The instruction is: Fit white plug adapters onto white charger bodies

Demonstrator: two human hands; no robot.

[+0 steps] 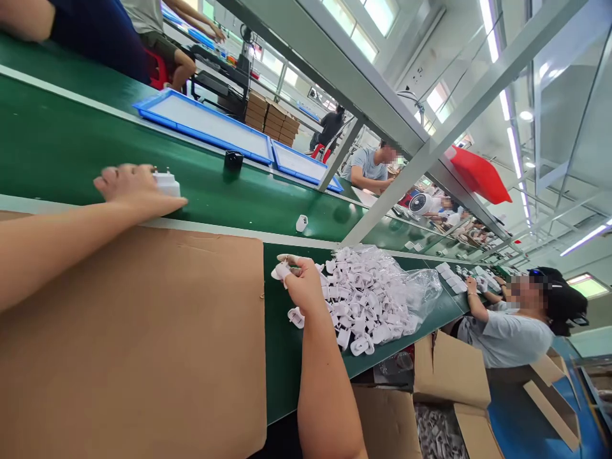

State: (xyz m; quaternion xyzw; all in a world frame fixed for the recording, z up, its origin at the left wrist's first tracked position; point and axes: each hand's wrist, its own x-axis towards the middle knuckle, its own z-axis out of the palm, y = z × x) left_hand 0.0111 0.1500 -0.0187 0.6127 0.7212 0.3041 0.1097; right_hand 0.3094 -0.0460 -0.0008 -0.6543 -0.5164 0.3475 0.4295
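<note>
My left hand (136,191) is at the left on the green belt, closed around a white power adapter (167,183) whose metal pins point up. Its fingertips are slightly blurred. My right hand (302,280) pinches a small white plastic piece (283,273) between thumb and fingers, just beyond the cardboard's right edge. Beside that hand spreads a heap of similar white plastic pieces (356,299), partly on a clear plastic bag (418,290). Another white adapter (301,222) stands on the belt past my right hand.
A large cardboard sheet (143,344) lies in front of me. Across the belt are a black block (233,160) and blue-rimmed trays (210,124). A slanted metal post (382,207) rises at the belt's edge. At right, a person in a cap (507,325) works near open cardboard boxes (449,370).
</note>
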